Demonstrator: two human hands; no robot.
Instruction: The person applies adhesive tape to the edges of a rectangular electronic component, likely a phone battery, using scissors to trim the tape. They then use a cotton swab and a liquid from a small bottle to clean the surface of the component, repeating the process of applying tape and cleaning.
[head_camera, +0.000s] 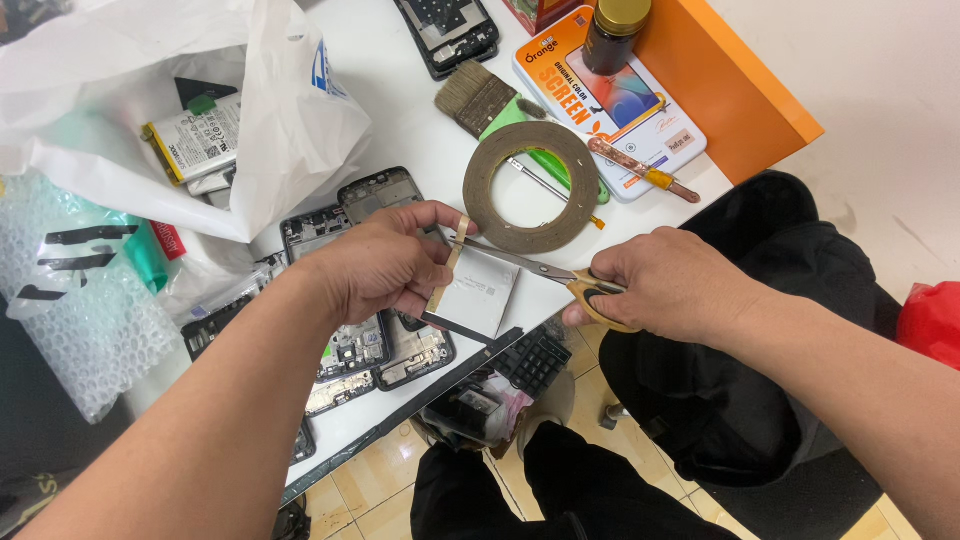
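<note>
My left hand (385, 268) pinches a short strip of tan tape (449, 264), held upright over the table's front edge. My right hand (665, 285) grips yellow-handled scissors (560, 274), whose blades point left and reach the strip. Behind them a brown roll of tape (488, 195) lies flat on the white table (400, 90). Under my left hand lie a small white pad (485, 292) and several opened phone frames (360, 350).
A white plastic bag (210, 60) holding a phone battery (195, 140) sits at back left, bubble wrap (80, 330) beside it. A brush (476, 97), green tool, screwdriver (640, 172), screen box (640, 100), dark jar (612, 32) and orange box (730, 80) stand at back right. My black-trousered legs are below.
</note>
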